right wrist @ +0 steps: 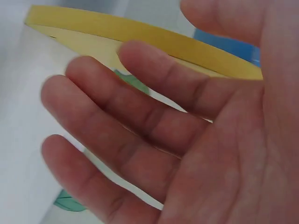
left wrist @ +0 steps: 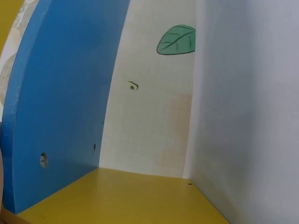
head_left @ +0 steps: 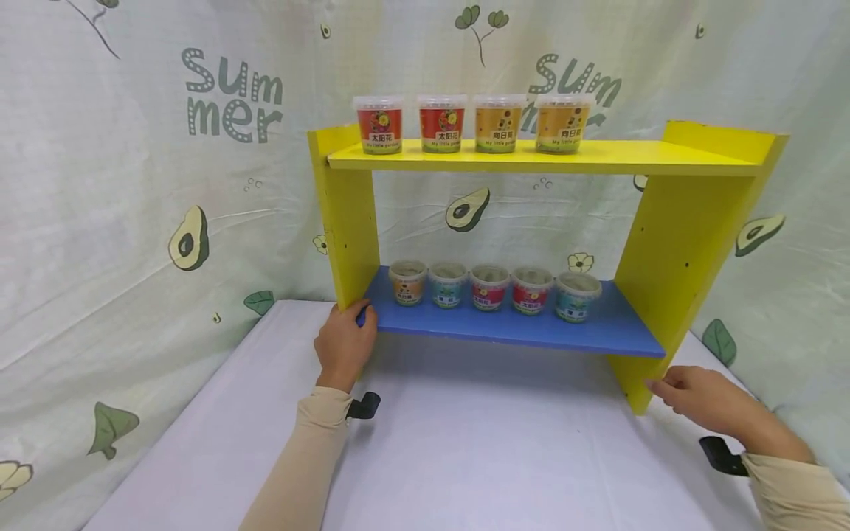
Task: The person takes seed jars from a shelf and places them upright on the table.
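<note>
A two-tier shelf unit stands on the table, with a yellow top board [head_left: 617, 156], yellow side panels [head_left: 684, 243] and a blue lower board [head_left: 505, 330]. My left hand [head_left: 345, 343] grips the front edge of the left panel where it meets the blue board. In the left wrist view, the underside of the blue board [left wrist: 65, 102] and the inner yellow panel [left wrist: 121, 198] show; the fingers are mostly hidden. My right hand [head_left: 713, 402] is beside the foot of the right panel. Its fingers [right wrist: 107, 121] are spread and slightly bent, holding nothing, apart from the yellow edge [right wrist: 140, 32].
Red-labelled cups [head_left: 381, 127] and yellow-labelled cups [head_left: 563, 127] line the top board's left part. Several small cups [head_left: 489, 289] with orange, teal and red labels stand in a row on the blue board. A patterned cloth [head_left: 133, 221] hangs behind the white table [head_left: 478, 442].
</note>
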